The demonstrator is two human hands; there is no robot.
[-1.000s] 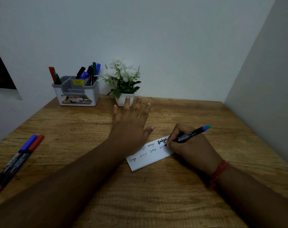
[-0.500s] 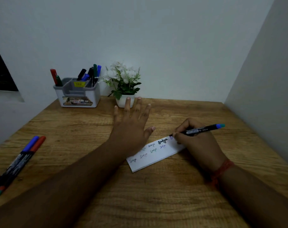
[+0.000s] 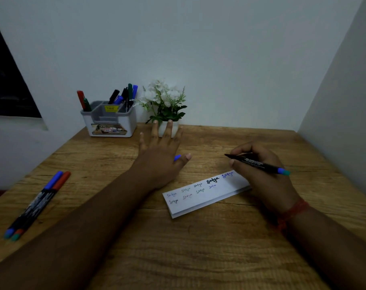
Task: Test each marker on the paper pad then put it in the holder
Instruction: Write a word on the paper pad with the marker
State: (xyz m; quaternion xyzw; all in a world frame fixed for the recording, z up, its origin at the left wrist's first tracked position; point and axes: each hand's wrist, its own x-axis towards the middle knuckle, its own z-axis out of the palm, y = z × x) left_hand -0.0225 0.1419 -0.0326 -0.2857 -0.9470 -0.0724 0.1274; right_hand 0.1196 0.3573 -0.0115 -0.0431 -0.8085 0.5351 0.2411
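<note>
My right hand (image 3: 263, 174) grips a black marker (image 3: 255, 163) with a blue-teal end, its tip lifted off and pointing left past the right end of the white paper pad (image 3: 207, 194). The pad lies mid-table with several small written words on it, the newest in blue at its top right. My left hand (image 3: 161, 155) rests flat on the table just left of the pad, fingers spread, with a blue cap (image 3: 177, 157) peeking out under it by the thumb. The grey holder (image 3: 109, 122) stands at the back left with several markers upright in it.
Two markers, one blue-capped (image 3: 34, 204) and one red-capped (image 3: 44, 203), lie side by side near the table's left edge. A small white pot of white flowers (image 3: 165, 107) stands right of the holder, just beyond my left fingertips. Walls close in behind and on the right.
My right hand finished a blue word at the pad's top right and lifted the marker off the paper, swinging its tail down to the right. My left hand slid off the pad.
</note>
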